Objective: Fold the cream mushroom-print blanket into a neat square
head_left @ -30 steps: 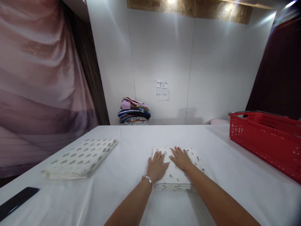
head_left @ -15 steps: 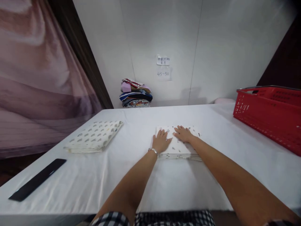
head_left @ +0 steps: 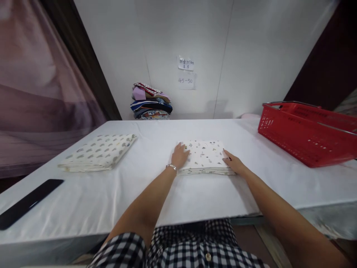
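Note:
A folded white cloth point(head_left: 205, 154) with a small scattered print lies flat on the white-covered table, its layers showing along the near edge. Along its left side rests my left hand point(head_left: 180, 156), wearing a bracelet, with fingers stretched out and the thumb on the top layer. At the right side, my right hand point(head_left: 233, 163) touches the edge, thumb and forefinger apart; its other fingers are partly hidden. Further left lies another folded cloth point(head_left: 99, 152), cream with grey cloud-like shapes, which neither hand touches.
A red plastic basket point(head_left: 301, 134) with metal handles stands on the right of the table point(head_left: 156, 149). At the front left lies a flat black object point(head_left: 28, 203). A pile of folded fabrics point(head_left: 152, 102) is by the wall, below paper labels point(head_left: 186, 74). Pink drapery point(head_left: 41, 93) hangs at left.
Both hands have moved outward from the top of the folded cloth to its left and right sides, uncovering its print. The camera view has shifted, bringing more of the basket into sight.

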`<state>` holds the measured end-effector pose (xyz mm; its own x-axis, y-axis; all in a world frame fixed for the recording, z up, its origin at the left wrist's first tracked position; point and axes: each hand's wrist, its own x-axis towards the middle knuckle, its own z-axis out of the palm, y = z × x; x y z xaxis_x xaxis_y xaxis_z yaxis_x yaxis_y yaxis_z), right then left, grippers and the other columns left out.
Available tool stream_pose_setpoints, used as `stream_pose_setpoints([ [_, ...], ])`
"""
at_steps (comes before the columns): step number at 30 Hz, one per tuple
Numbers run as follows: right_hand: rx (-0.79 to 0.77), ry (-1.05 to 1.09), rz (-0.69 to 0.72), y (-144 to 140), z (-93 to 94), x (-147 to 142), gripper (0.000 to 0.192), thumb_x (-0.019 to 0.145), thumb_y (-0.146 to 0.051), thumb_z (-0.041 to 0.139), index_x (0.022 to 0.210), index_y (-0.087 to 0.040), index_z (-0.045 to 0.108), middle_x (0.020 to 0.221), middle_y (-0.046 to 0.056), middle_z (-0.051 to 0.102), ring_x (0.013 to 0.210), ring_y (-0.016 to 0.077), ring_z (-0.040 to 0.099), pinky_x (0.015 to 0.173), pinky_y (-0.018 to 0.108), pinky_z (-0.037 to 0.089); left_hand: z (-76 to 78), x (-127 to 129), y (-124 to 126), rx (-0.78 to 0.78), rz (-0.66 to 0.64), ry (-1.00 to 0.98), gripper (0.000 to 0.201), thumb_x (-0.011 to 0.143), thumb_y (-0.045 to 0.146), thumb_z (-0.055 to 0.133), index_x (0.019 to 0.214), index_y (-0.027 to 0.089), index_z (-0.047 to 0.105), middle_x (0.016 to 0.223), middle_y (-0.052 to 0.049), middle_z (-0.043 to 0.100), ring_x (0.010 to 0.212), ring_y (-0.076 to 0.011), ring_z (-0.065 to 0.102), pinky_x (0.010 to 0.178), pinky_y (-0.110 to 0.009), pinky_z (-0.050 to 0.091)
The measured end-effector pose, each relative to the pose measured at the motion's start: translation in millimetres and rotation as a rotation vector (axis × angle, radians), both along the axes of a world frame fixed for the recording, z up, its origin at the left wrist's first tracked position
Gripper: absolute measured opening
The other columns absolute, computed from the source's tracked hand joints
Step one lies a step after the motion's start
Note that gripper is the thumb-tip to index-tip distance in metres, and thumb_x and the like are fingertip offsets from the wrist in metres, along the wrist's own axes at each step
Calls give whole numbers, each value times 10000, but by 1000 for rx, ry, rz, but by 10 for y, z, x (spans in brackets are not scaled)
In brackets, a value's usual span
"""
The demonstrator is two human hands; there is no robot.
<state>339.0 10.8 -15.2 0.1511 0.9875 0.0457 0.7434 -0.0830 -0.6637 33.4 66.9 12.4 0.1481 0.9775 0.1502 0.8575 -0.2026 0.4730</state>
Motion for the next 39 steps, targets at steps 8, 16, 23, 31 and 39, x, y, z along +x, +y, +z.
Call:
stream_pose_setpoints([
  [8,-5,67,-221,-195,118,-137,594,729,-325,629,1292,-161,536,1053,85,667,918,219,630,859,345,480,133,-255,-115,-277,176,-169,625,785,476,582,1300,151,440,1298,-162,546,1170,-288,532,928,-344,427],
  [16,135,166,-126,-240,-26,-494,524,729,-357,631,1224,-192,581,1003,57,652,811,173,604,803,343,495,96,-638,-69,-215,247,-118,625,776,514,591,1289,185,453,1263,-131,576,1134,-283,552,901,-346,438],
  [23,524,80,41,-550,-50,-432,289,853,-387,500,1022,-238,682,1191,75,591,1126,220,514,952,403,448,-123,-686,-407,232,138,-181,431,871,437,487,1212,177,535,1243,-117,556,1121,-242,531,953,-363,420],
  [31,479,20,160,-600,-56,-203,312,837,-245,468,1068,-271,677,1197,52,596,1123,202,529,985,418,437,-41,-278,-613,417,-361,54,257,876,360,527,1077,241,636,1175,-68,603,1135,-241,500,1004,-439,346],
  [39,374,-216,364,-482,55,-86,326,860,-211,457,1093,-275,676,1224,53,578,1108,213,537,963,423,455,-151,-235,-564,355,-453,-12,251,899,346,486,1045,232,656,1077,-54,636,1012,-213,547,913,-399,420],
])
